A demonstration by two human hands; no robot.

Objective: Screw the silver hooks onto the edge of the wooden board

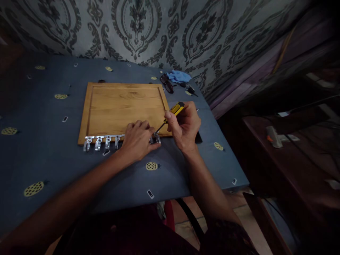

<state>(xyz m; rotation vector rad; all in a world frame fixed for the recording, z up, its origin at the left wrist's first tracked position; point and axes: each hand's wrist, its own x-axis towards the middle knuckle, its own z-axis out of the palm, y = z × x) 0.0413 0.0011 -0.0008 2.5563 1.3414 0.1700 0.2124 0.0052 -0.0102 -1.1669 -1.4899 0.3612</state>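
A wooden board [124, 106] with a raised frame lies on the blue tablecloth [39, 156]. A metal hook rail [102, 141] runs along its near edge. My left hand [138, 140] lies flat on the rail's right part and presses it against the board. My right hand [184, 125] grips a yellow-and-black screwdriver [174, 111], whose tip touches the rail's right end [155, 138]. My left fingers hide part of the rail.
At the table's far right corner lie dark glasses [167, 84], a blue cloth [179, 75] and a small dark object [190, 88]. The table's right edge drops off near my right wrist. A dark wooden surface [292, 152] stands to the right. Patterned wallpaper backs the table.
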